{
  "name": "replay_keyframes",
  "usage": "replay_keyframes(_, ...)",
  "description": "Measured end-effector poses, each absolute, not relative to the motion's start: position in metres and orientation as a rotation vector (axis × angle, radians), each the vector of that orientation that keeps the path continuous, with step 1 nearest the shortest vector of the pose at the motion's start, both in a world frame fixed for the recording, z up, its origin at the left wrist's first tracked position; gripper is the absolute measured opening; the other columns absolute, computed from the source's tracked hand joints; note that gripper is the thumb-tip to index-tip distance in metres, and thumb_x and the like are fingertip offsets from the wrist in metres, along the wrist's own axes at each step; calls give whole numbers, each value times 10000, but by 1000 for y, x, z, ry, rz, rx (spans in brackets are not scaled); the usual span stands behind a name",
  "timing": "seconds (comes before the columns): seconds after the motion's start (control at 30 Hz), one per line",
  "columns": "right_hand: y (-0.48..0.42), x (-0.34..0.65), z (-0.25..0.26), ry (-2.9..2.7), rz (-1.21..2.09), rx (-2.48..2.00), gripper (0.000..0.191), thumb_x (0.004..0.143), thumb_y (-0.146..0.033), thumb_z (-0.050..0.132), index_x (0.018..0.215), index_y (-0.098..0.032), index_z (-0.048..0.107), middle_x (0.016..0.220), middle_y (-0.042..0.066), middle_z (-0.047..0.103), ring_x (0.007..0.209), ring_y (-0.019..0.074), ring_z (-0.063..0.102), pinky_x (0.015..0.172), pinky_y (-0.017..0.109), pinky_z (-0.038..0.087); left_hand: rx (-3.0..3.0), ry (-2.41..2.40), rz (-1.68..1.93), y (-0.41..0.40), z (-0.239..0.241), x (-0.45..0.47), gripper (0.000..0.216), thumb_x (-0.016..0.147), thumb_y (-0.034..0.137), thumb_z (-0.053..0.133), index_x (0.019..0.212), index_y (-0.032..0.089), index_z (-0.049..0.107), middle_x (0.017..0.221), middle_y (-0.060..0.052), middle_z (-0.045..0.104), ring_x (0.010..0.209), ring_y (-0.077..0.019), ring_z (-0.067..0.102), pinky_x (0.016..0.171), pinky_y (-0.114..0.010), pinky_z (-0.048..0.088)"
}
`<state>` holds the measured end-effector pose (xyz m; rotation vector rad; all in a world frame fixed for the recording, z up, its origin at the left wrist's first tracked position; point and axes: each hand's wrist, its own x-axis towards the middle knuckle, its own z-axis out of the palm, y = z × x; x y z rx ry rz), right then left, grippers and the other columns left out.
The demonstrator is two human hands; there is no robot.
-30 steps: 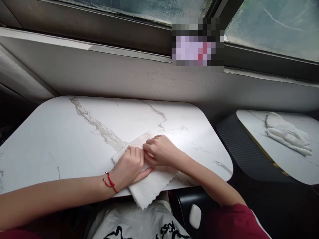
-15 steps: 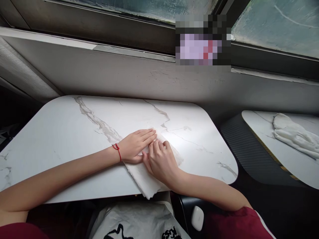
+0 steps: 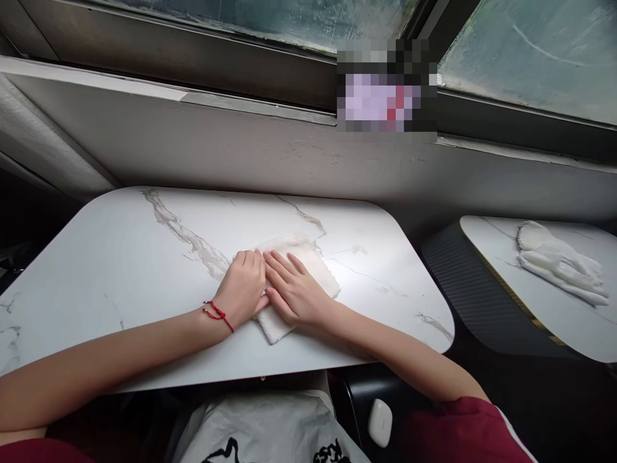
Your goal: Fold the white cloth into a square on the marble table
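A white cloth (image 3: 315,260) lies spread on the white marble-patterned table (image 3: 159,289), beneath both hands. My left hand (image 3: 243,283), with a red cord bracelet at the wrist, has its fingers curled down on the cloth's left side, pinching it; the fingertips are hidden. Flat on the middle of the cloth rests my right hand (image 3: 299,292), its fingers stretched out and slightly spread. The two hands touch or nearly touch at the thumbs. One corner of the cloth points toward me, short of the table's front edge.
On the second marble-patterned table (image 3: 491,241) at right lies a crumpled white cloth (image 3: 563,263). A small white case (image 3: 380,422) sits on a black surface below the table edge, beside a grey printed bag (image 3: 270,424). A wall (image 3: 216,141) and windows stand behind.
The cloth has shifted away from the front edge, where its corner overhung. My right hand has gone from curled to flat; my left hand has gone from flat to curled, slightly to the left.
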<state>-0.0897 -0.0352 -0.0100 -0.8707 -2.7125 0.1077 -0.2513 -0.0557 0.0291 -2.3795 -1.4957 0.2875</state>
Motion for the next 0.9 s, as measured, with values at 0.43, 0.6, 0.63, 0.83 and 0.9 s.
replay_keyframes(0.43,82,-166,-25,-2695,146,-675,495,1052,-290,267,1474,-129,469,1565,119,425,1487,230,332,1214,453,232,-2127,-1944,352,18,38,-305,481,930,324,465,1265,-6,566,1136,-232,690,1057,-319,625,898,-385,371)
replay_keyframes(0.6,114,-212,-26,-2662,135,-704,492,1051,-279,282,1463,-94,478,1558,124,433,1483,222,340,1212,425,230,-2059,-2124,299,43,35,-340,540,930,309,417,1354,-13,500,1285,-261,626,1176,-323,591,951,-401,361)
replay_keyframes(0.63,118,-220,-27,-2656,138,-704,492,1051,-274,278,1463,-93,479,1558,120,435,1481,220,344,1211,421,232,-2049,-2154,291,47,34,-346,549,931,314,409,1364,-14,495,1296,-262,618,1192,-328,582,958,-407,362)
replay_keyframes(0.83,131,-256,-28,-2579,186,-769,460,1047,-271,296,1422,-141,528,1529,105,480,1454,219,389,1199,445,257,-2016,-2219,182,61,24,-375,600,936,264,355,1451,-40,401,1423,-272,515,1316,-349,481,1010,-439,364)
replay_keyframes(0.9,132,-260,-29,-2566,185,-783,454,1046,-270,306,1419,-136,528,1528,112,480,1453,219,391,1199,443,256,-2036,-2186,112,63,18,-380,602,927,256,358,1442,-53,406,1414,-278,516,1319,-356,468,1013,-435,365)
